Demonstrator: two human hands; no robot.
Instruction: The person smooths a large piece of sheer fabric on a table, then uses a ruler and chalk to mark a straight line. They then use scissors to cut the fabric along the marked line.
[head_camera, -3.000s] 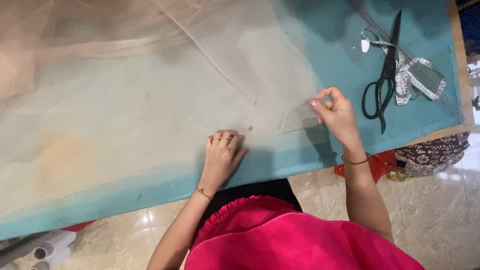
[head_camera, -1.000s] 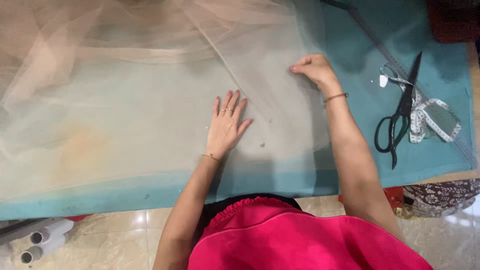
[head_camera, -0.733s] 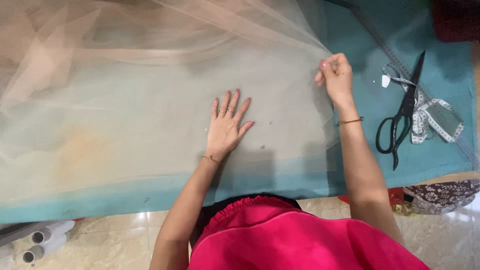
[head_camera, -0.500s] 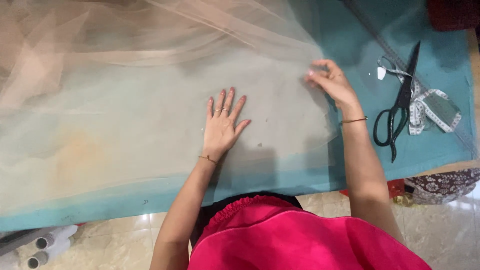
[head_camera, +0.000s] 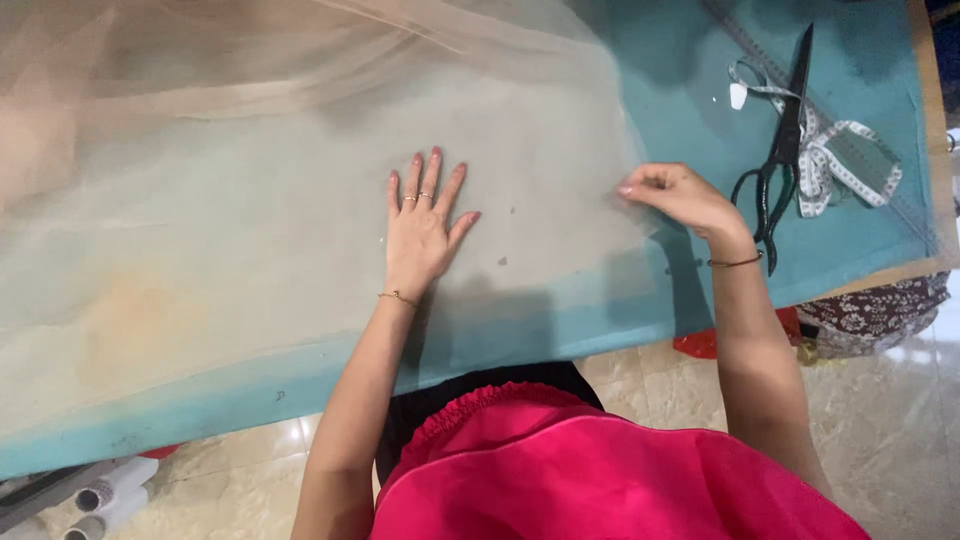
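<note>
Our left hand (head_camera: 418, 232) flat on sheer beige fabric (head_camera: 250, 200), fingers spread, our right hand (head_camera: 678, 194) pinching its right edge, black scissors (head_camera: 778, 150) and measuring tape (head_camera: 835, 160) far right on teal table (head_camera: 690, 90)

No packages, signs or screens in view; no labels discernible.

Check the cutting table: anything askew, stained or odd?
Mostly in order. The sheer fabric has an orange-tan patch at lower left, though it may lie on the table cover beneath; its far side is bunched in folds. The tape measure lies tangled under the scissors. Left hand lies flat; right hand pinches the edge.
</note>
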